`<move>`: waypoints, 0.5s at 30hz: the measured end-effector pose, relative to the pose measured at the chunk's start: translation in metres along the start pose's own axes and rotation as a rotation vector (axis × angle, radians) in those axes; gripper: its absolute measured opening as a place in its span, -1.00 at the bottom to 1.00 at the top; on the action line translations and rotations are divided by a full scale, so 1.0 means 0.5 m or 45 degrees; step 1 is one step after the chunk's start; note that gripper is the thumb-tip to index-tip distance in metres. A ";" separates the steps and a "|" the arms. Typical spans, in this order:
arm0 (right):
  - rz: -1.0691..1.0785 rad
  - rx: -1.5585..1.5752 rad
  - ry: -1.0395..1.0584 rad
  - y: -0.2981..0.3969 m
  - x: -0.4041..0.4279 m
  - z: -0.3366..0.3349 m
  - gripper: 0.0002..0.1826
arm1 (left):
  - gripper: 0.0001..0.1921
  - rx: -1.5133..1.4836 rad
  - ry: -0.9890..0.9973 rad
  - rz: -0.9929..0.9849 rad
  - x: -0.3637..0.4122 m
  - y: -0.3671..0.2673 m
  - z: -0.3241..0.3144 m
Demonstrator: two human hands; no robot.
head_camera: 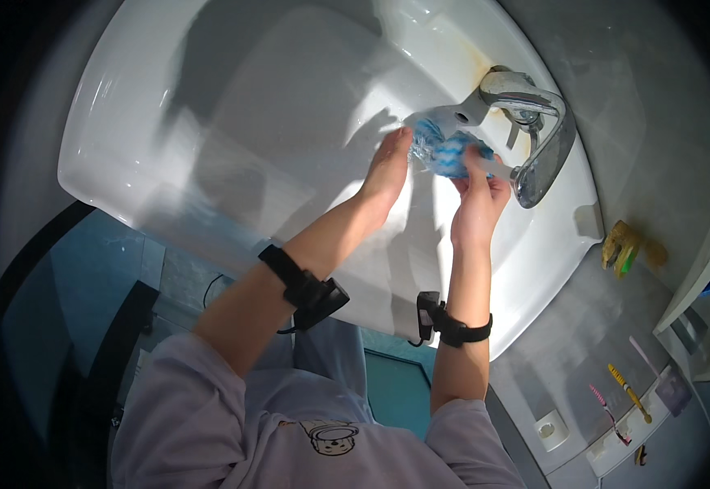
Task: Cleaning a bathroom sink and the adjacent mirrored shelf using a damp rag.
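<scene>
In the head view, a wet blue-and-white cloth (452,156) is bunched under the chrome faucet (544,174), above the white washbasin (257,153). A stream of water (495,168) runs from the spout onto it. My right hand (476,195) grips the cloth's right part, thumb on top and some fingers hidden behind it. At the cloth's left end, my left hand (389,165) is held edge-on with its fingers stretched out. Whether it touches the cloth is hard to tell. Splashing water shows between this hand and the cloth.
A yellow-and-green sponge (620,249) is on the grey surface right of the basin. Toothbrushes (630,393) hang in a white wall holder (605,455), near a wall socket (551,430). Black straps with small devices (315,299) circle both forearms. The basin's overflow hole (462,117) lies beyond the cloth.
</scene>
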State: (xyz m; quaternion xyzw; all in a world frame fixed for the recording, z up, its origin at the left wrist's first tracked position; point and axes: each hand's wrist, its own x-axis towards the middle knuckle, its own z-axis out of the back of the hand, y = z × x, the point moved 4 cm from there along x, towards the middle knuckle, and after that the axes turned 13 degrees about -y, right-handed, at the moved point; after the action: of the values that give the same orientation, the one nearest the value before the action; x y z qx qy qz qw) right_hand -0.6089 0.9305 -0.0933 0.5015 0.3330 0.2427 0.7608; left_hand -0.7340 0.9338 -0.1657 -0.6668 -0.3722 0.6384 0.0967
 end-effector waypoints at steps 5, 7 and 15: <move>-0.342 0.313 0.172 -0.012 -0.035 -0.002 -0.81 | -0.34 -0.623 0.352 0.440 0.018 0.017 -0.055; -0.312 0.239 0.231 -0.012 -0.031 0.008 -0.82 | -0.35 -0.623 0.431 0.487 -0.002 -0.007 -0.078; 0.508 -0.562 0.050 0.033 -0.032 0.000 -0.64 | -0.36 -0.829 0.555 0.617 -0.013 -0.016 -0.103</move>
State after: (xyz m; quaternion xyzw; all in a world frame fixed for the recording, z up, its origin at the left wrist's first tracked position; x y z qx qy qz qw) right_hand -0.6203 0.9256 -0.0738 0.3745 0.1817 0.4637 0.7822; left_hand -0.6886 0.9533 -0.1471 -0.8489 -0.3579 0.3373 -0.1938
